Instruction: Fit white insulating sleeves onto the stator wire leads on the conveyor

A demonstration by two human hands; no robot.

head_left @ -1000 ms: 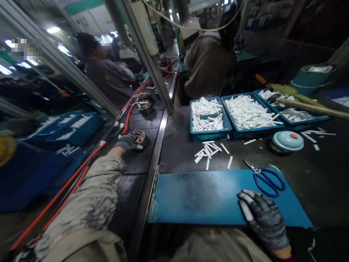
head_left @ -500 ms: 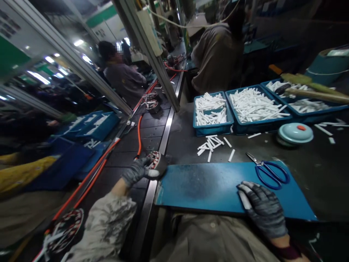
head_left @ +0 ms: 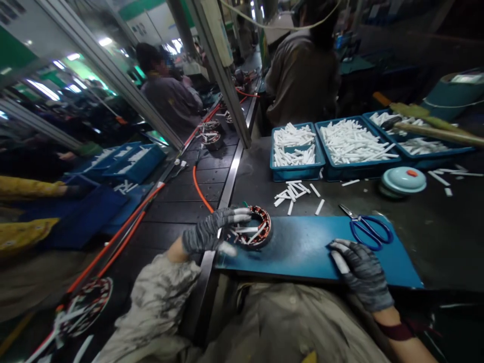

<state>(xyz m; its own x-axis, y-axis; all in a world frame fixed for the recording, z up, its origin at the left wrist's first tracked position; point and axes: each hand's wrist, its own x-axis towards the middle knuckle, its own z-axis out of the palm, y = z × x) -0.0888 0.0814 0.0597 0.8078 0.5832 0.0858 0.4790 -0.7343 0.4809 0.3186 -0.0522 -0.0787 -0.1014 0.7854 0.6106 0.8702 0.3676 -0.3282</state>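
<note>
A ring-shaped motor stator with copper windings and white sleeves lies flat at the left end of the blue board. Reaching over its left side is my left hand in a grey glove, fingers stretched across the rim and thumb apart; whether it presses on the ring I cannot tell. My gloved right hand rests on the board's right part, fingers loosely extended with nothing visible in them. Just beyond it lie scissors with blue handles, blades pointing away.
Blue bins of white tubes stand at the back, with loose tubes before them. A round lidded container sits at right. On the left, a slatted conveyor carries more stators and an orange cable. Co-workers sit beyond.
My left hand has brought the stator from the conveyor edge rightward onto the blue board, tipping it from tilted to flat, and its fingers have loosened. My right hand stays on the board.
</note>
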